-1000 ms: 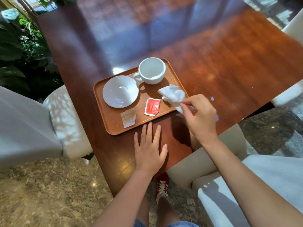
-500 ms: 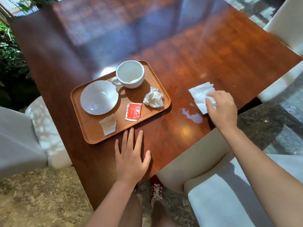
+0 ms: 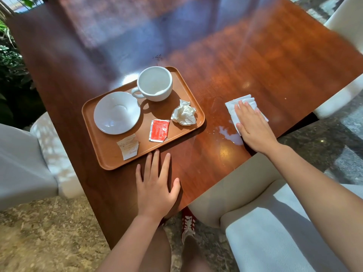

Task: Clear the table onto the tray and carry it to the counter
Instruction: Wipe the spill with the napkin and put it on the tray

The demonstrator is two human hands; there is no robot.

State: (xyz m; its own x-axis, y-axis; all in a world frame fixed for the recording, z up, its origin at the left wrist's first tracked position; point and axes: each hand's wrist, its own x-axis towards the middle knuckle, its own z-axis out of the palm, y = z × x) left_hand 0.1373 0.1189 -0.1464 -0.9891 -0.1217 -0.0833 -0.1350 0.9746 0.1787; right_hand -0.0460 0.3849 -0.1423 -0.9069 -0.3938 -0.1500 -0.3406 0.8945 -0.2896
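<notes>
Right of the tray point(image 3: 110, 163), which carries the cup point(image 3: 155, 83) and saucer point(image 3: 116, 112), our right hand point(image 3: 253, 126) presses a napkin point(image 3: 231, 107) flat, while our left hand point(image 3: 155, 189) lies open-palmed on the tabletop point(image 3: 255, 61) just below it.

A rounded rectangular brown wooden tray point(image 3: 110, 160) is set on the glossy reddish wooden table point(image 3: 255, 55). On the tray, a round white saucer point(image 3: 116, 112) is placed at the left, with a white ceramic cup point(image 3: 154, 83) behind and to its right. A crumpled white napkin point(image 3: 184, 113) is found at the tray's right end. A torn red sachet point(image 3: 159, 130) and a torn beige paper sachet point(image 3: 128, 146) are laid along the near edge. To the right of the tray, a folded white paper napkin point(image 3: 233, 107) is pressed flat under the right hand point(image 3: 254, 127), beside a small pale spill point(image 3: 231, 135). The left hand point(image 3: 155, 185) is laid flat on the table, just before the tray.
</notes>
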